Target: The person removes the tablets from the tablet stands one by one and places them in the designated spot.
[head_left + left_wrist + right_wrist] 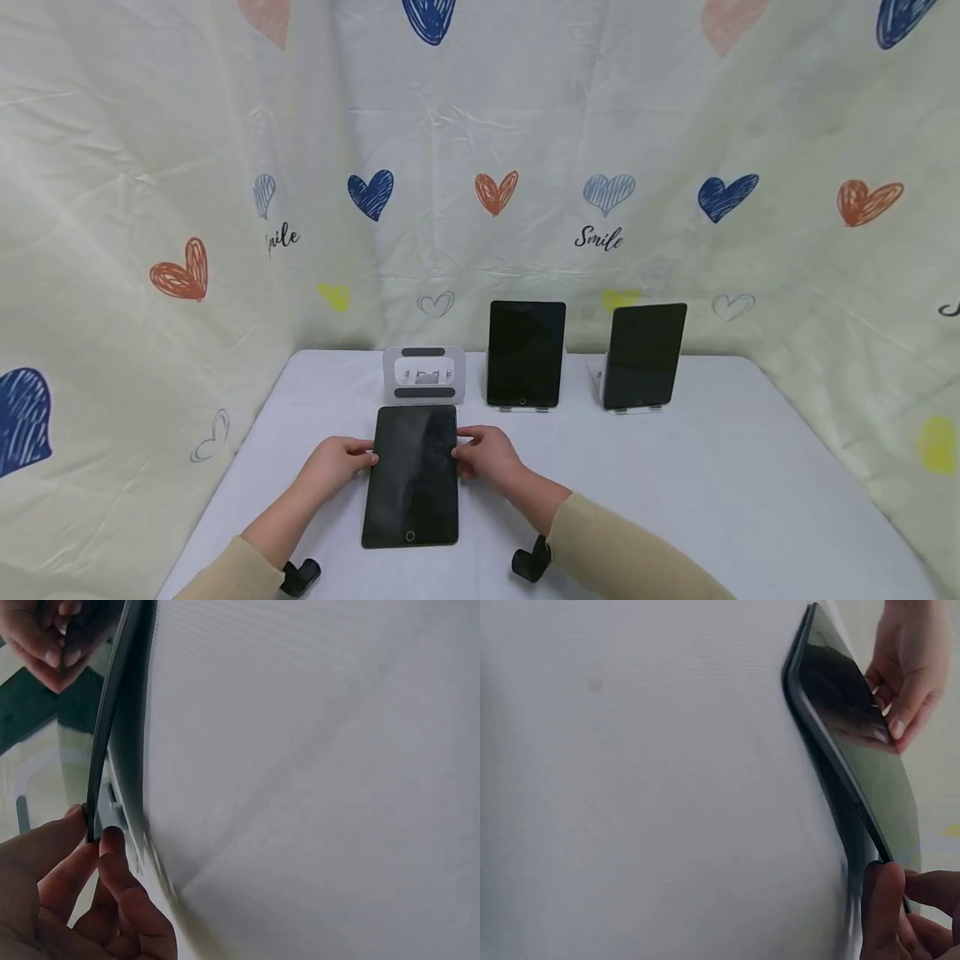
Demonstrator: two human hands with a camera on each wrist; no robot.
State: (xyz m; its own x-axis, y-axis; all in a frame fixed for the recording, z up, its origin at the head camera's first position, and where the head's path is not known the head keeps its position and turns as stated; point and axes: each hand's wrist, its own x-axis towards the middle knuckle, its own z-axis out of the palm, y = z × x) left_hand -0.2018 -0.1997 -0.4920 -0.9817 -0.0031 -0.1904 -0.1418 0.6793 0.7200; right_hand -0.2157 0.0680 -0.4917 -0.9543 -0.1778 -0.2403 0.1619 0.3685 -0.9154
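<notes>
A black tablet (412,479) with a round home button is held by both hands at its long sides, screen up, in the head view. My left hand (341,464) pinches its left edge between thumb and fingers. On the opposite edge, my right hand (486,454) pinches it the same way. The left wrist view shows the tablet's thin edge (105,727) between thumb and fingertips. In the right wrist view, the tablet (847,750) is tilted above the white cloth, with a shadow beneath. Just behind it stands a white tablet stand (425,375) with dark pads.
Two more black tablets stand upright on stands at the back: a middle tablet (527,354) and a right tablet (645,357). A white cloth covers the table (712,492). A heart-patterned curtain (540,142) closes off the back and sides.
</notes>
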